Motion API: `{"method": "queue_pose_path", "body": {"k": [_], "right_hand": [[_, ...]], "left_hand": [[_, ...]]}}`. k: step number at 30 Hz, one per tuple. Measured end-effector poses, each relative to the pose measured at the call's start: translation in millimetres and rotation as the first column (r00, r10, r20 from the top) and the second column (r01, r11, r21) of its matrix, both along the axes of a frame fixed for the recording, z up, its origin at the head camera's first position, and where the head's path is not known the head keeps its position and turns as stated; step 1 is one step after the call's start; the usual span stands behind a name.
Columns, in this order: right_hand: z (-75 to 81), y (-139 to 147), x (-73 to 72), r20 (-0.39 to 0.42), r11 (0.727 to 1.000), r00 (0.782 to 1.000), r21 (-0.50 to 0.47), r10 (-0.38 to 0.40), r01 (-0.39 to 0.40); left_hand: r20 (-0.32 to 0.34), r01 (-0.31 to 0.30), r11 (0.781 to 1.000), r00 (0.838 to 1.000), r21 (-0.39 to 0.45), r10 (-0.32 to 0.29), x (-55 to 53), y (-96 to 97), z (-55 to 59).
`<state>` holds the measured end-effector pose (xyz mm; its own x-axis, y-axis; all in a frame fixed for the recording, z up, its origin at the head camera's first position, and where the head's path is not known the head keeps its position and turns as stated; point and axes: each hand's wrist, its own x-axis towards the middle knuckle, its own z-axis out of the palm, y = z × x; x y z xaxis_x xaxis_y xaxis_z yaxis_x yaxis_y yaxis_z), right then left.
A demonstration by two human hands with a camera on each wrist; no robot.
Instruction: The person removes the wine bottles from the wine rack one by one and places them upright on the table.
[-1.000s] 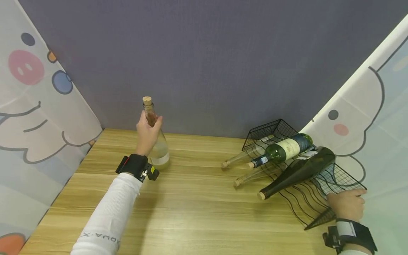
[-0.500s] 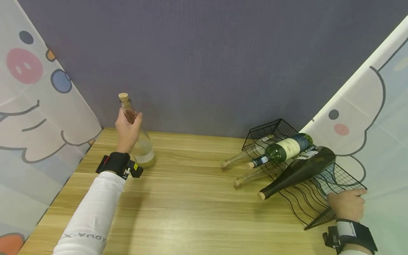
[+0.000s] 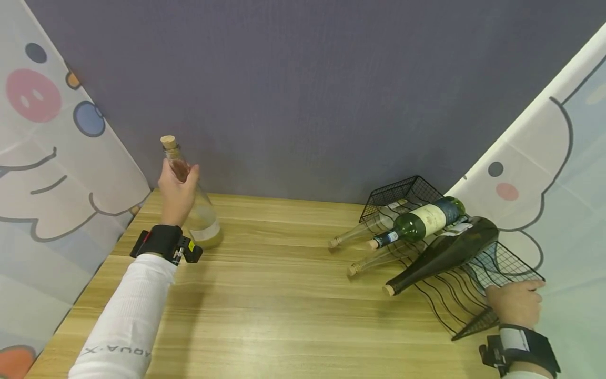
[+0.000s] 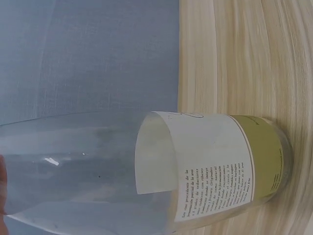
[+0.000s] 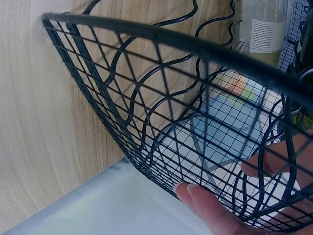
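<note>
On the left in the head view, my left hand (image 3: pixel 177 195) grips the neck of a clear glass bottle (image 3: pixel 203 218) with a cork in its top. The bottle stands upright, leaning a little, its base at the tabletop. Close up in the left wrist view, that bottle (image 4: pixel 102 166) carries a white label with a yellow-green band at its foot. At the right, my right hand (image 3: pixel 516 302) holds the near end of a black wire wine rack (image 3: pixel 502 260). In the right wrist view, a thumb and fingers (image 5: pixel 210 208) pinch the rack's mesh side (image 5: pixel 171 93).
Lying in the rack are a green wine bottle (image 3: pixel 428 220), a dark bottle (image 3: pixel 445 258) and two clear corked bottles (image 3: pixel 352 234), necks pointing left. A grey wall panel (image 3: pixel 293 105) rises behind the wooden table (image 3: pixel 284 316); printed curtains (image 3: pixel 47 173) flank both sides.
My left hand has moved left with the clear bottle, shifting it toward the table's left side. My right hand and the rack have stayed in place.
</note>
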<state>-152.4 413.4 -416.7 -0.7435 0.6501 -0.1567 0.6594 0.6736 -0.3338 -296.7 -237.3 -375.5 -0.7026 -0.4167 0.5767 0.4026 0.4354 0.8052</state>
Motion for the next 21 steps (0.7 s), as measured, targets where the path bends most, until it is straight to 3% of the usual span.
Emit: {"method": "queue_pose_path", "body": {"k": [3,10,17,21], "right_hand": [[0.7,0,-0.2,0.006,1.000,1.000,0.000,0.000,0.000],[2.1,-2,-0.4,0.015,1.000,1.000,0.001,0.004,-0.004],[2.4,-1,-0.4,0.003,1.000,1.000,-0.009,0.004,-0.004],[2.5,-1,-0.1,0.000,1.000,1.000,-0.007,0.009,-0.009]], "left_hand": [[0.003,-0.012,1.000,1.000,-0.018,0.012,-2.3,-4.1,-2.7],[-0.001,-0.004,1.000,1.000,-0.019,0.004,6.9,-1.9,6.1],[0.011,-0.027,0.999,1.000,-0.039,0.027,-2.0,-12.0,-2.6],[0.018,-0.029,0.999,0.999,-0.030,0.029,-0.5,-12.2,-1.4]]}}
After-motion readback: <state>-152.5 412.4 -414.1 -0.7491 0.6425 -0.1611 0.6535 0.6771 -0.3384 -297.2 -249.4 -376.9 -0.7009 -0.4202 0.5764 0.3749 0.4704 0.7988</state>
